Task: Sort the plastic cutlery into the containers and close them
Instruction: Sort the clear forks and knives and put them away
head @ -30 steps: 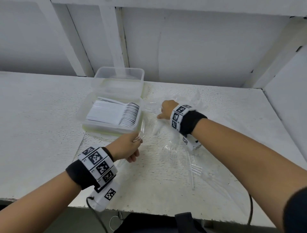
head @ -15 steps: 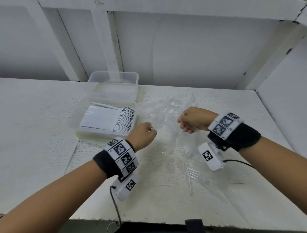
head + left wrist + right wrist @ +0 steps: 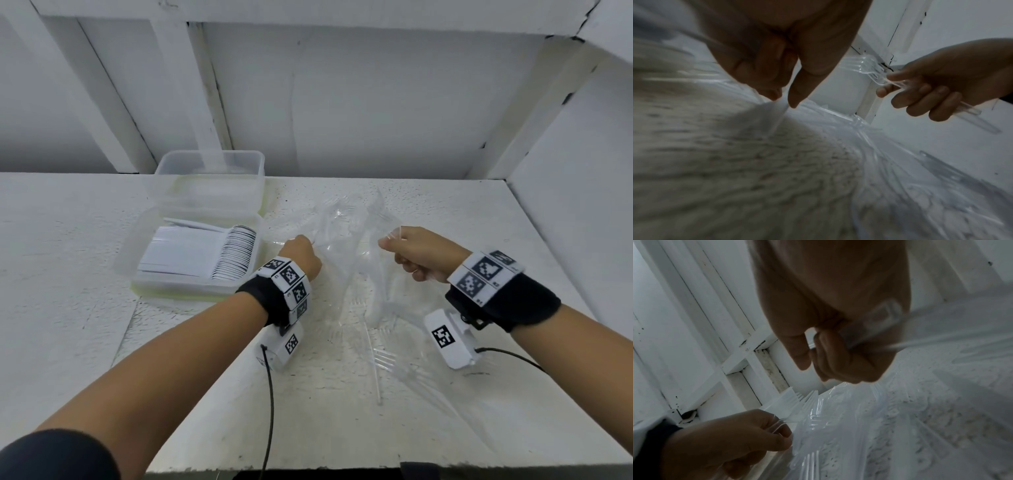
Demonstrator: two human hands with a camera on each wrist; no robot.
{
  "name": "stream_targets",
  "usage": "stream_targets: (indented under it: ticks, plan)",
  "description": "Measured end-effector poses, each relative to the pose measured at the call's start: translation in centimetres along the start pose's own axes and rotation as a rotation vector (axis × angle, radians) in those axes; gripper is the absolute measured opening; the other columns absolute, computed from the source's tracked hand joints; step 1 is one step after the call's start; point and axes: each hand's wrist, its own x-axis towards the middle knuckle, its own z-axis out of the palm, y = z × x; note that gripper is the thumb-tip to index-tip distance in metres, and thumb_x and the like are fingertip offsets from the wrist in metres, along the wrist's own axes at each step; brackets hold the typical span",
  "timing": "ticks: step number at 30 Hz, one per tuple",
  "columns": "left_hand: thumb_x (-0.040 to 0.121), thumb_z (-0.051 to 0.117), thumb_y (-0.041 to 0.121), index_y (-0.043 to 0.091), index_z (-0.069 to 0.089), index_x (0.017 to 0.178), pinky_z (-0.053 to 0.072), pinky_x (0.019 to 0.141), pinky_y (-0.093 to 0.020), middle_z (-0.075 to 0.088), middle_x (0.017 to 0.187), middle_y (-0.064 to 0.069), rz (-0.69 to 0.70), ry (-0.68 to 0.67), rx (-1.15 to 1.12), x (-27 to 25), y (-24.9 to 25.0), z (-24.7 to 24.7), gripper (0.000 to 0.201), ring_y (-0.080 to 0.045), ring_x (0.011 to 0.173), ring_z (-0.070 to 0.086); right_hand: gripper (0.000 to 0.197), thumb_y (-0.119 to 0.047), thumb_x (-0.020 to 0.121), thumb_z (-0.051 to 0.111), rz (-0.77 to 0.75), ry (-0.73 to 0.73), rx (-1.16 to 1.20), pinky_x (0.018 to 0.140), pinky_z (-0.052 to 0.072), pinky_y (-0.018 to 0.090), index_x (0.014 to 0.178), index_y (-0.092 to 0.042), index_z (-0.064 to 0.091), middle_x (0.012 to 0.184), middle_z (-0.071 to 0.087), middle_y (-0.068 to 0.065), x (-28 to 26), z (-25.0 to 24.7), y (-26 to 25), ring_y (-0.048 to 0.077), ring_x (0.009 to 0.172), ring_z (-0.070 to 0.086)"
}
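Here, two containers (image 3: 205, 192), left hand (image 3: 303, 255) and right hand (image 3: 419, 253) each gripping clear forks (image 3: 865, 66).

Right hand (image 3: 423, 255) now lifted off the heap with clear forks (image 3: 869, 68) gripped in its fist, left hand (image 3: 301, 257) swung over from the container's front edge, pinching a clear piece at the heap's left side

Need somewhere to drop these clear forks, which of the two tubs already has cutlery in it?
The nearer container, beside the left hand, holds a row of white cutlery. The far container by the wall looks empty.
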Motion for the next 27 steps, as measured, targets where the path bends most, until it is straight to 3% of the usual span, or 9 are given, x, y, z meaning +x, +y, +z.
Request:
stream_targets:
  ticks: [2,5,8,12,16,19,21,23,27]
  plan:
    - [0.09,0.047,0.014,0.009,0.046,0.072,0.032,0.049,-0.021,0.053,0.082,-0.007,0.018,-0.011,0.001,0.0,-0.3,-0.1,0.019,-0.016,0.064,0.048,0.019,-0.027,0.096,0.047,-0.004,0.025,-0.016,0.041,0.025,0.018,0.091,-0.011,0.053,0.061,0.035,0.0,0.5,0.0,-0.3,0.01,0.049,0.028]
    - [0.087,0.054,0.021,0.014,0.03,0.057,0.023,0.044,-0.023,0.035,0.057,-0.001,0.025,-0.021,-0.002,-0.7,-0.4,-0.3,0.038,-0.012,0.049,0.033,0.017,-0.018,0.096,0.047,-0.008,0.041,0.033,0.044,0.032,0.02,0.094,-0.004,0.057,0.06,0.038,0.001,1.2,0.4,-0.8,0.011,0.048,0.034]
    - [0.087,0.054,0.02,0.015,0.033,0.061,0.022,0.044,-0.023,0.03,0.053,-0.001,0.029,-0.069,-0.036,-2.0,-0.2,-1.1,0.034,-0.013,0.046,0.029,0.014,-0.011,0.094,0.051,-0.025,0.045,0.016,0.043,0.036,0.018,0.102,-0.002,0.057,0.063,0.045,0.003,1.9,1.1,-1.3,0.01,0.051,0.04]
    - [0.088,0.049,0.016,0.007,0.047,0.067,0.029,0.04,-0.018,0.049,0.058,-0.003,-0.02,-0.168,-0.218,-3.5,-0.8,-2.2,0.023,-0.014,0.046,0.039,0.004,-0.011,0.092,0.051,-0.035,0.038,-0.074,0.039,0.024,0.019,0.09,-0.008,0.049,0.065,0.041,0.003,2.9,2.2,-2.6,0.01,0.047,0.031]
    - [0.09,0.044,0.014,0.003,0.049,0.088,0.027,0.043,-0.019,0.052,0.066,-0.014,-0.083,-0.249,-0.355,-4.7,-1.6,-3.2,0.012,-0.014,0.043,0.041,0.023,-0.02,0.092,0.054,-0.061,0.016,-0.246,0.046,0.028,0.023,0.074,-0.008,0.046,0.064,0.042,0.004,3.6,3.1,-3.6,0.013,0.05,0.035]
    - [0.091,0.042,0.012,0.005,0.049,0.084,0.024,0.041,-0.018,0.049,0.061,-0.01,-0.111,-0.253,-0.401,-5.2,-2.2,-3.8,0.012,-0.014,0.045,0.036,0.033,-0.033,0.09,0.058,-0.112,0.025,-0.384,0.049,0.03,0.021,0.068,-0.012,0.045,0.061,0.042,-0.001,3.9,4.1,-4.0,0.012,0.052,0.039]
    - [0.091,0.04,0.009,0.005,0.05,0.08,0.023,0.041,-0.019,0.047,0.059,-0.008,-0.126,-0.245,-0.447,-5.6,-2.6,-3.9,0.015,-0.015,0.048,0.034,0.031,-0.037,0.085,0.064,-0.128,0.03,-0.473,0.054,0.034,0.022,0.074,-0.013,0.047,0.068,0.046,-0.002,4.5,4.9,-4.2,0.014,0.062,0.048]
    - [0.09,0.037,0.005,0.004,0.05,0.08,0.023,0.044,-0.021,0.046,0.059,-0.009,-0.133,-0.238,-0.52,-5.9,-3.0,-3.9,0.016,-0.016,0.048,0.033,0.034,-0.037,0.082,0.068,-0.14,0.035,-0.607,0.067,0.043,0.026,0.095,-0.008,0.056,0.087,0.058,0.004,5.0,5.7,-4.3,0.02,0.083,0.057]
    - [0.09,0.034,0.004,0.005,0.047,0.079,0.025,0.045,-0.022,0.045,0.057,-0.008,-0.115,-0.217,-0.585,-6.1,-3.7,-4.0,0.017,-0.015,0.044,0.034,0.041,-0.028,0.085,0.067,-0.166,0.068,-0.758,0.081,0.046,0.029,0.113,-0.001,0.056,0.114,0.062,0.012,5.3,6.6,-4.6,0.026,0.105,0.06]
